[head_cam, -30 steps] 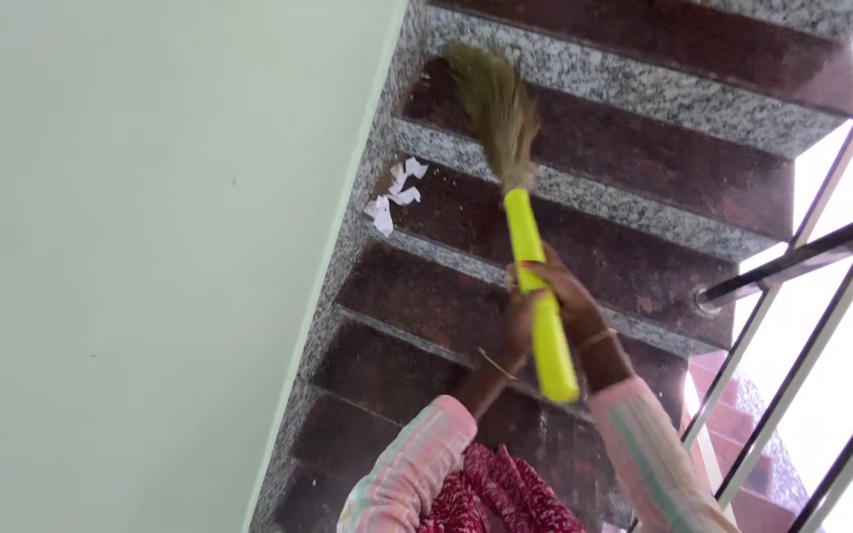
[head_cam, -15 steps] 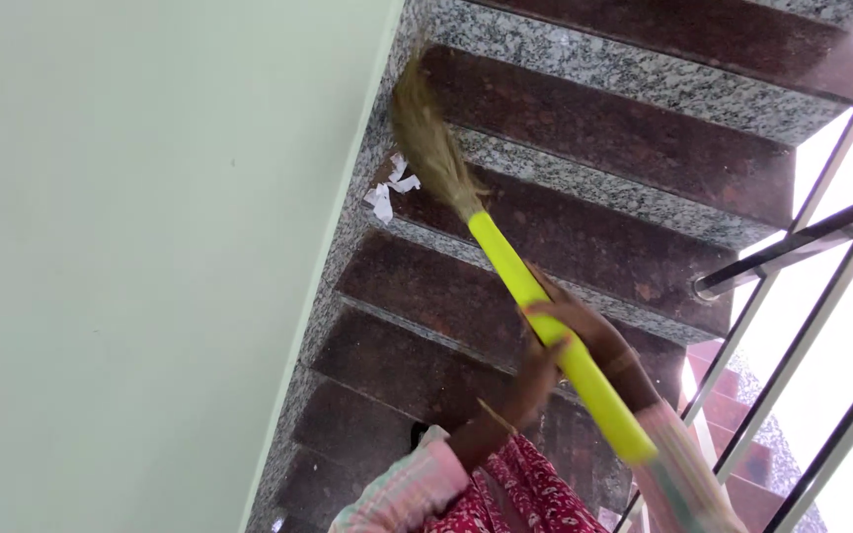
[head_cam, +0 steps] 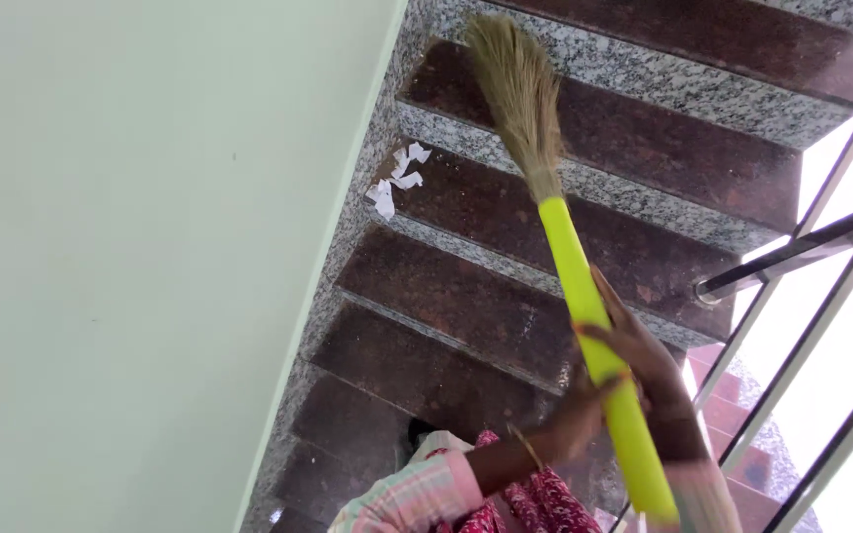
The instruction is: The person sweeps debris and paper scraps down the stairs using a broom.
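Note:
Both my hands grip the bright yellow-green handle of a grass broom [head_cam: 571,265]. My right hand [head_cam: 636,345] wraps the handle from the right, and my left hand [head_cam: 581,410] holds it just below from the left. The straw head [head_cam: 518,91] reaches up over a dark red stone step [head_cam: 644,143] higher on the stairs. Torn white paper scraps [head_cam: 396,181] lie on a step against the wall, to the left of the broom head and apart from it.
A pale green wall [head_cam: 150,257] runs along the left side of the stairs. Speckled grey granite risers [head_cam: 634,74] separate the dark red treads. A dark metal railing [head_cam: 802,247] with slanted bars stands on the right, with lower stairs behind it.
The broom head has swung right, away from the paper scraps by the wall, and now sits over a higher step. My hands have moved down and right along with the handle.

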